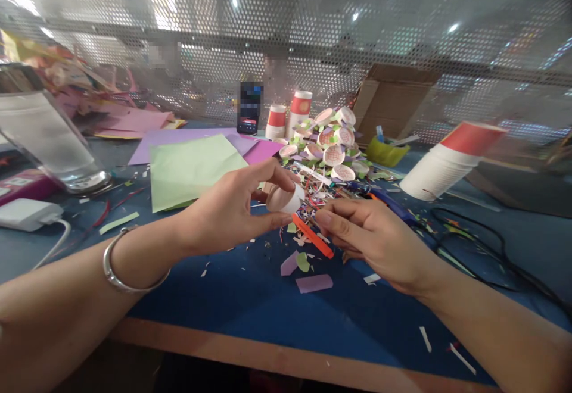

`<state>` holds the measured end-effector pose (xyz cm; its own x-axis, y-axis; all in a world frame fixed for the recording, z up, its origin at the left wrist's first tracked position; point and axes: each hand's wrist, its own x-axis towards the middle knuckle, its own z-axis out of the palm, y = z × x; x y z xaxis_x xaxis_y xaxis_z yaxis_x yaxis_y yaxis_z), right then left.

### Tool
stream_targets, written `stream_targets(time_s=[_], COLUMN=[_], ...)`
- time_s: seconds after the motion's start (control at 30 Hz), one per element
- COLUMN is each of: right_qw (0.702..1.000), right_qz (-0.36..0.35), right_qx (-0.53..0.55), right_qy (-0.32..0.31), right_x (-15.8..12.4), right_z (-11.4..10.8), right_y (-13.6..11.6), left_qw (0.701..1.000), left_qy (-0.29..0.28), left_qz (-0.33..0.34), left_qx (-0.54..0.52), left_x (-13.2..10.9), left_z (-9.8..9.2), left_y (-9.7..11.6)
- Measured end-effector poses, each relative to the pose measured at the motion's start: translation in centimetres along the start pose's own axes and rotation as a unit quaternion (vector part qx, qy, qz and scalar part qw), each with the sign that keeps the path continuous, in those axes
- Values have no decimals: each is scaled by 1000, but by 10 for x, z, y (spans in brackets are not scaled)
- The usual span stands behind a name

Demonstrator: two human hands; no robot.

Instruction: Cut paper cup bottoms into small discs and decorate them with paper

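My left hand wears a bangle and pinches a small white paper cup bottom between thumb and fingers. Close by on the right, the thumb and fingers of my right hand are pressed together. Whatever they hold, if anything, is too small or hidden to make out. An orange stick-like tool, perhaps a marker or cutter, slants under the fingertips of my right hand. Purple paper pieces and a green scrap lie on the blue table just in front.
Behind my hands is a heap of cut cup bottoms with paper bits. Sheets of green paper lie left, near a water glass. Stacked paper cups, a glue gun and black cable are right. A phone stands behind.
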<state>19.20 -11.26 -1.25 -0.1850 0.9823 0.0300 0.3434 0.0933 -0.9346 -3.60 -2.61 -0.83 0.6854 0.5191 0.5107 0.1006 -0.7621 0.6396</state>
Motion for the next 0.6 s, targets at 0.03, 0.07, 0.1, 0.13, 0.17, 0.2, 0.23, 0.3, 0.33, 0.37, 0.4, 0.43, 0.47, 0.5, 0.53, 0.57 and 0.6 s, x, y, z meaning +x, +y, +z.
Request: stream_targets(time_s=[0.03,0.07,0.1,0.13,0.17,0.2,0.23,0.3,0.33,0.37,0.4,0.43,0.47,0.5,0.53,0.57,0.6], right_qw=[1000,1000,1000,1000,1000,1000,1000,1000,1000,1000,1000,1000,1000,1000,1000,1000,1000], right_qz=[0,1,4,7,9,10,9,6,6,7,7,6,4,1,-2,-3,-2], right_qx=[1,3,4,5,7,8,9,11,11,11,12,13,15,18,21,24,28], right_qy=[-2,-4,-5,-5,-4,-2,-2,-2,-3,-4,-5,-6,-7,-9,-9,-9,-9], right_x=[0,0,1,1,1,1,1,1,1,0,0,0,0,-1,-1,-2,-2], right_z=[0,0,0,-1,-1,-1,-1,-2,-2,-3,-3,-3,-3,-3,-3,-3,-3], right_y=[1,1,1,1,1,0,0,-1,-1,-2,-2,-2,-2,-2,-1,-1,-2], left_qw=[1000,1000,999,998,996,993,991,988,988,989,991,994,996,998,998,998,998], left_qy=[-1,-2,-2,-3,-5,-9,-15,-26,-30,-29,-25,-18,-8,2,10,14,14], left_qz=[-4,-7,-11,-17,-22,-30,-36,-48,-50,-47,-36,-21,-2,16,28,33,30], left_qx=[-10,-22,-40,-62,-87,-110,-129,-146,-145,-140,-128,-109,-86,-64,-48,-42,-46], left_x=[0,0,-1,-1,0,0,0,1,1,1,1,1,0,0,0,0,-1], left_z=[1,2,3,4,6,7,8,9,9,8,8,7,6,6,5,5,5], left_y=[-2,-3,-5,-7,-8,-10,-12,-13,-13,-13,-12,-10,-8,-6,-5,-4,-3])
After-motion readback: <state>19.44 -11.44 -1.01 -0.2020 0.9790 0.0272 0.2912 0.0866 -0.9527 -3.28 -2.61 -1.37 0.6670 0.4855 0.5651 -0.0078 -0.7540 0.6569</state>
